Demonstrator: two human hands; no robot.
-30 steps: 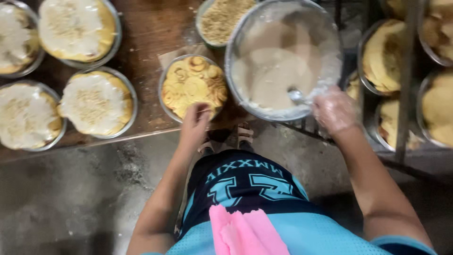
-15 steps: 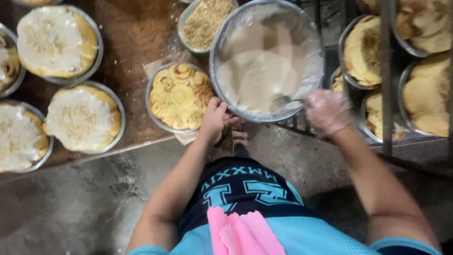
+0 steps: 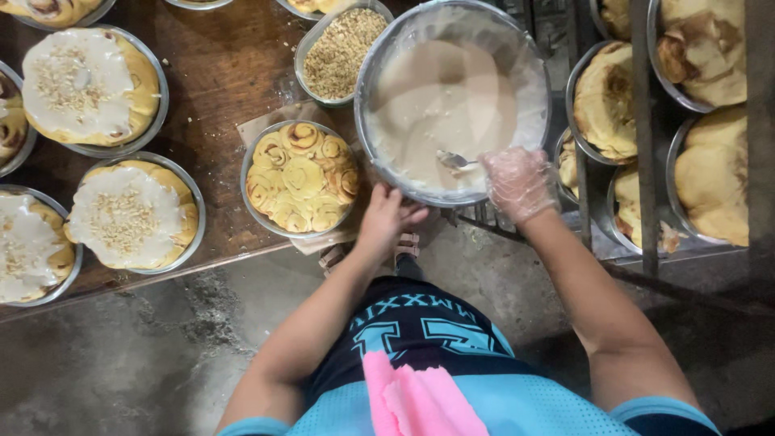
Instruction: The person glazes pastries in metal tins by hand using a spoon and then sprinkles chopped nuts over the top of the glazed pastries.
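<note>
Four iced roll pans (image 3: 93, 85) are sitting beside one plain pan (image 3: 300, 178), one icing bowl (image 3: 452, 101), one crumb tin (image 3: 341, 50).

A big round metal bowl (image 3: 452, 101) of smooth, pale tan icing sits upright, its near rim touching the bare left fingers (image 3: 404, 211). A metal spoon (image 3: 454, 161) lies dipped in the icing, held by the gloved right fingers (image 3: 504, 165).
</note>
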